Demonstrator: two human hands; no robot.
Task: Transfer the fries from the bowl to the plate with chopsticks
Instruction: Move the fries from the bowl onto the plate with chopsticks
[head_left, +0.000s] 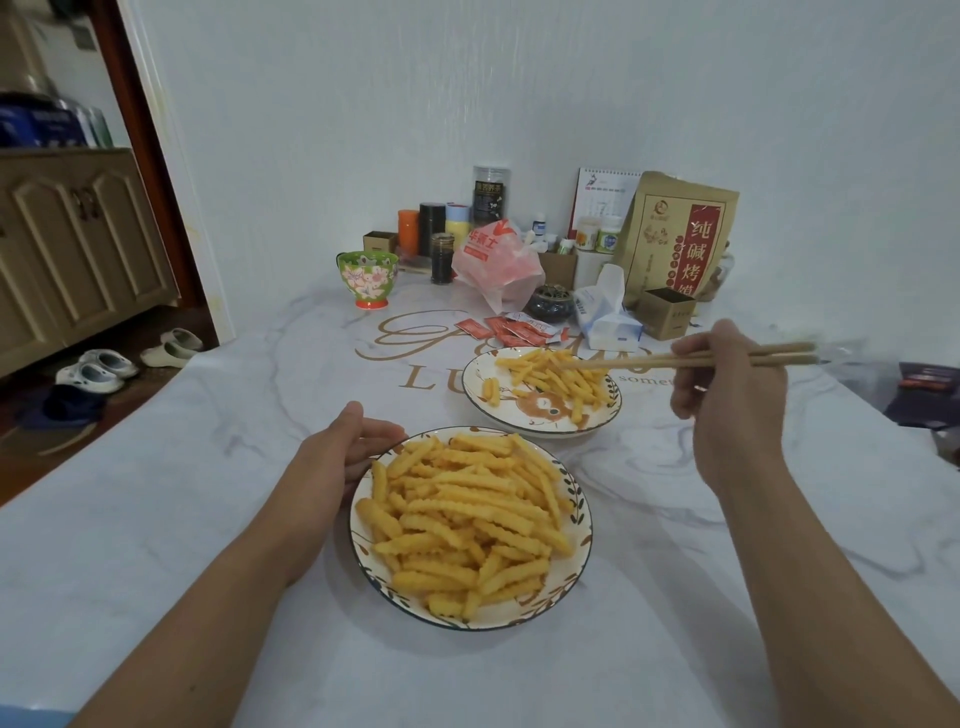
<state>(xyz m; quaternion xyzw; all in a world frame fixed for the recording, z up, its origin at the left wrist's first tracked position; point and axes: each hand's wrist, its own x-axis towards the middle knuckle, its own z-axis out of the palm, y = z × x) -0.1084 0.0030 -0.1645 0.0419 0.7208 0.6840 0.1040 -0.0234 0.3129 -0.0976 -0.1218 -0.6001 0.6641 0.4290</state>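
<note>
A white bowl (581, 525) with a leaf-patterned rim sits in front of me, heaped with crinkle-cut fries (462, 514). My left hand (343, 447) rests against the bowl's far-left rim, fingers curled along it. Beyond the bowl, to the right, stands a plate (480, 387) with a deer drawing, carrying a smaller pile of fries (558, 382). My right hand (727, 389) holds a pair of wooden chopsticks (670, 359) level above the plate. Their tips lie over the plate's fries, and I cannot tell whether a fry is pinched between them.
The table (182, 493) has a marble-look cover with gold lettering. At the back stand a flowered cup (368, 278), jars, a plastic bag (498, 265), ketchup packets (514, 330), a tissue pack (605, 312) and a brown paper bag (675, 239). Shoes lie on the floor at left.
</note>
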